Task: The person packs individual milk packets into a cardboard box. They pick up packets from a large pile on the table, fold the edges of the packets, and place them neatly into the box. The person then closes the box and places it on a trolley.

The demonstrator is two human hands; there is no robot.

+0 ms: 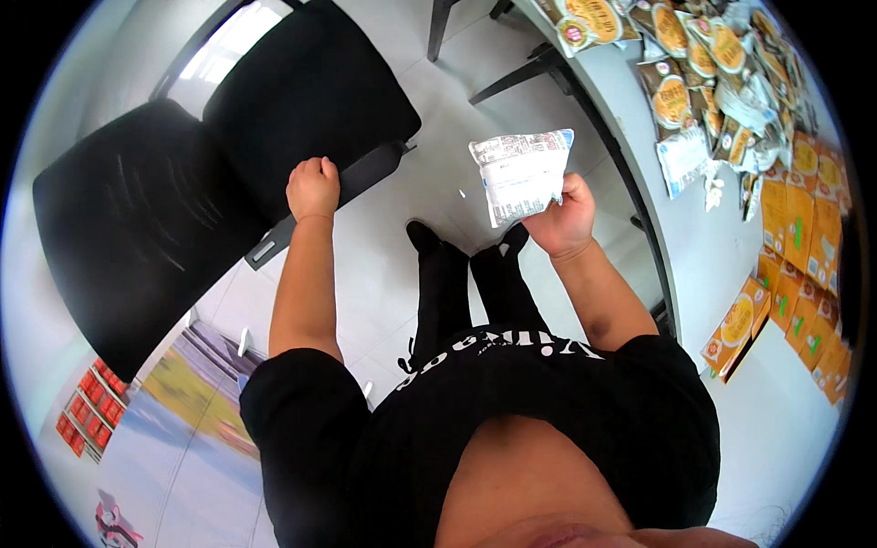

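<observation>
A puffy white packet (523,173) with grey print and a blue corner is in my right hand (568,217). My thumb and fingers pinch it by its lower right corner, above the floor. On the left, my left hand (313,187) is closed, fingers curled, at the edge of a black chair (306,91). Whether it grips anything is hidden from this view.
A second black chair (128,228) adjoins the first. Along the right runs a light table (681,274) bearing a heap of brown and yellow packets (671,96), orange boxes (799,228) and one separate box (736,321). Dark furniture legs (516,75) stand at the back.
</observation>
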